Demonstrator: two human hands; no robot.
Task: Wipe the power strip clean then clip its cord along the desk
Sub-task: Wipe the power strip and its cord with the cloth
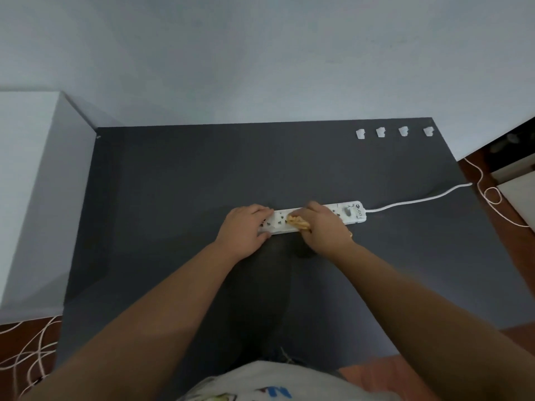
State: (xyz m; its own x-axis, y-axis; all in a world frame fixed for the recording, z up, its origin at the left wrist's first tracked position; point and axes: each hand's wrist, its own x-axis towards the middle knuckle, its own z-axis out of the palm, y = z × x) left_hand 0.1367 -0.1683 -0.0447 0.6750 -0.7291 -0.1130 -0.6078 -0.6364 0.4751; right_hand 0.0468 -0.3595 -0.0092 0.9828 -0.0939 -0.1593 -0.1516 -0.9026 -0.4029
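A long white power strip [348,214] lies across the middle of the dark grey desk [179,180]. My left hand [246,227] grips its left end, fingers over the far edge and thumb on the near edge. My right hand [324,225] presses a bunched yellow-orange cloth [298,222] onto the strip's middle sockets. The strip's white cord [411,201] runs right from its end and drops over the desk's right edge. Several white cable clips [394,132] sit in a row near the desk's far right corner.
A white cabinet [31,192] stands against the desk's left side. A pale wall [260,53] rises behind the desk. Thin white cables lie looped on the reddish floor at the left [29,351] and right [492,195].
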